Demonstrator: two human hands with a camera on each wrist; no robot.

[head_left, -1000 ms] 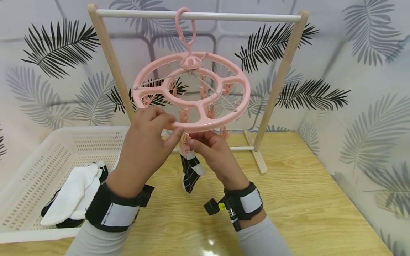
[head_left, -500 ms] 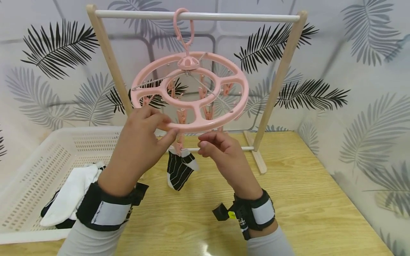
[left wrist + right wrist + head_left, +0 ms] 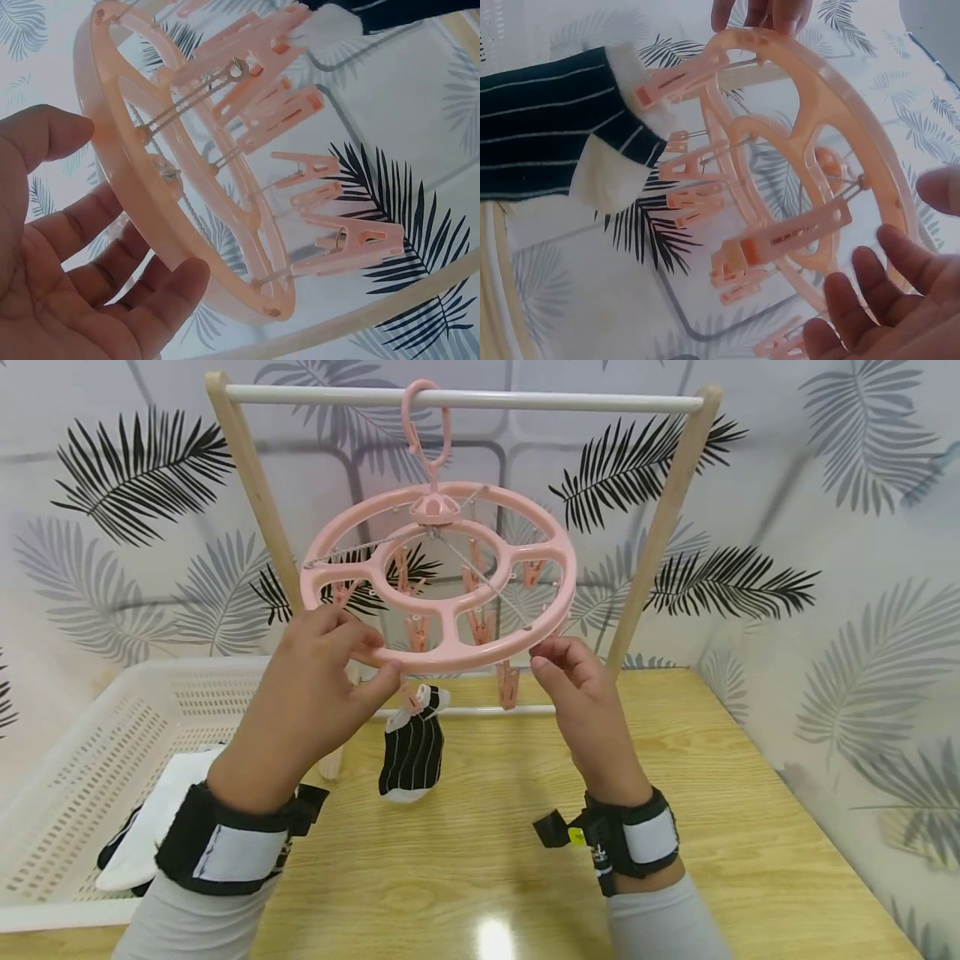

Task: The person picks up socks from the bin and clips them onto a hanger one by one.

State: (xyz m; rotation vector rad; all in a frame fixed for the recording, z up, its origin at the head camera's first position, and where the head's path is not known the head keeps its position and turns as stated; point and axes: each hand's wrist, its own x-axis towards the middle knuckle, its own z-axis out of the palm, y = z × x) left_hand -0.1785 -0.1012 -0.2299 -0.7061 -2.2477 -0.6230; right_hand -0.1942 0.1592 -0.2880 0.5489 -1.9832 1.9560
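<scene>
A pink round clip hanger (image 3: 450,656) hangs from its hook, its ring tilted. My left hand (image 3: 307,681) holds the front left of its rim, thumb in front and fingers behind; the left wrist view shows this hand (image 3: 82,255) around the rim. My right hand (image 3: 588,706) is at the right front rim; in the right wrist view its relaxed fingers (image 3: 859,277) and thumb lie on either side of the rim. A black-and-white striped sock (image 3: 412,747) dangles from a pink clip (image 3: 411,697) near my left thumb. Another front clip (image 3: 507,685) hangs without a sock.
A white rail (image 3: 570,400) on wooden posts bears the hanger. At left, a white perforated basket (image 3: 142,685) holds white and black socks (image 3: 161,814). A wooden tabletop (image 3: 720,810) lies below, with a leaf-patterned backdrop behind.
My right hand has left the sock's clip and moved right to the rim. My left hand has shifted left with the hanger. The sock has swung left and turned.
</scene>
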